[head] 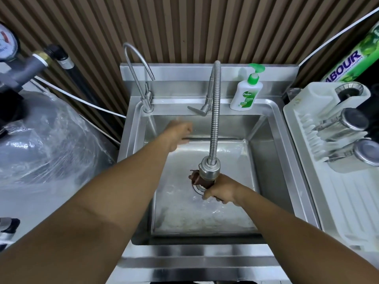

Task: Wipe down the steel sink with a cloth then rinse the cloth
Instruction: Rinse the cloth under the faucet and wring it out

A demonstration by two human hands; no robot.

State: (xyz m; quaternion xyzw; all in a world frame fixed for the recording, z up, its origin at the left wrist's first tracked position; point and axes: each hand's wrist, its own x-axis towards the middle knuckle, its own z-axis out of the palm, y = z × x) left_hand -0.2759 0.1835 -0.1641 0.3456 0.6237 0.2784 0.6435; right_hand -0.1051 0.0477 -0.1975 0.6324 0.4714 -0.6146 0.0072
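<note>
The steel sink (254, 138) lies below me, its floor wet. A dark brown cloth (197, 177) is bunched over the drain (198, 189), right under the spray head (208, 171) of the flexible tap. My right hand (220, 191) grips the cloth from the right. My left hand (178, 134) reaches out over the back left of the basin with loose fingers, blurred by motion, a little short of the tap lever (195, 110). It holds nothing.
A thin gooseneck tap (136, 64) stands at the back left, and a green-capped soap bottle (246, 93) on the back ledge. A white drain rack (307, 128) with steel cups (346, 124) is at the right, a plastic-wrapped tank (45, 140) at the left.
</note>
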